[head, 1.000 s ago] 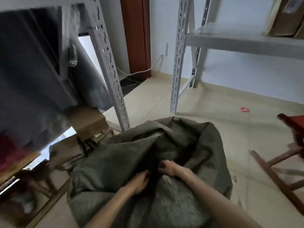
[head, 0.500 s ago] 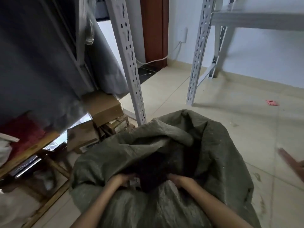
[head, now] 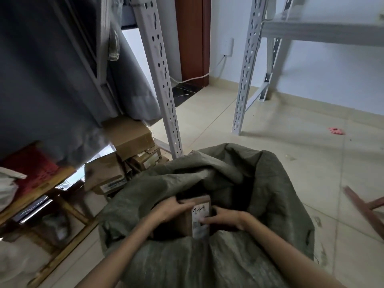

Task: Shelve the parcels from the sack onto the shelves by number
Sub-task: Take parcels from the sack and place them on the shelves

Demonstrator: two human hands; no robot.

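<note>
A grey-green woven sack (head: 276, 183) stands open on the floor below me. In its mouth a brown cardboard parcel (head: 186, 220) with a white handwritten label is half raised. My left hand (head: 170, 209) grips the parcel's left side and top edge. My right hand (head: 223, 220) holds its right side, thumb across the label. The parcel's lower part is hidden inside the sack. A white metal shelf (head: 324, 33) crosses the upper right, on slotted uprights (head: 245, 80).
Another slotted upright (head: 164, 84) rises just behind the sack. Cardboard boxes (head: 126, 136) are piled on the floor at left, under a grey cover. A wooden frame (head: 49, 196) sits at far left, and a reddish wooden leg (head: 361, 210) at right.
Both hands were down in the sack's dark opening; now they have lifted a labelled brown parcel into its mouth. The camera has tilted and moved closer.
</note>
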